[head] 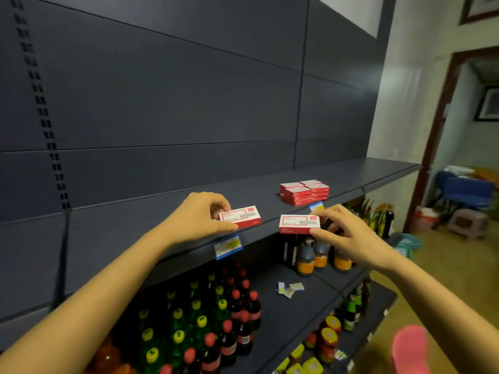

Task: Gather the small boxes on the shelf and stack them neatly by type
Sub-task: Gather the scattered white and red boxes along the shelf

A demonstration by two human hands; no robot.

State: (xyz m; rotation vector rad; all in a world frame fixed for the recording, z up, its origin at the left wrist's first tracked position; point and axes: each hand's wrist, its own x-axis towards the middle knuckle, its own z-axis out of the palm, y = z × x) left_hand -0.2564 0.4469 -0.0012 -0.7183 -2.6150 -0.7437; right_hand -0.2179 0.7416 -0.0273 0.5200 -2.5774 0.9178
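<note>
My left hand (199,217) grips a small red-and-white box (241,216) at its left end, near the front edge of the dark blue shelf (162,211). My right hand (348,236) holds a second red-and-white box (299,224) by its right end, just off the shelf's front edge. The two boxes are apart, side by side. Farther right on the same shelf stands a neat stack of the same red boxes (305,192), several boxes in two columns.
Blue price tags (228,247) hang on the shelf's front lip. The shelf below carries green and dark bottles with yellow and red caps (216,325), brown sauce bottles (318,255) and loose paper labels (289,288). A doorway, blue chairs and stools lie to the right.
</note>
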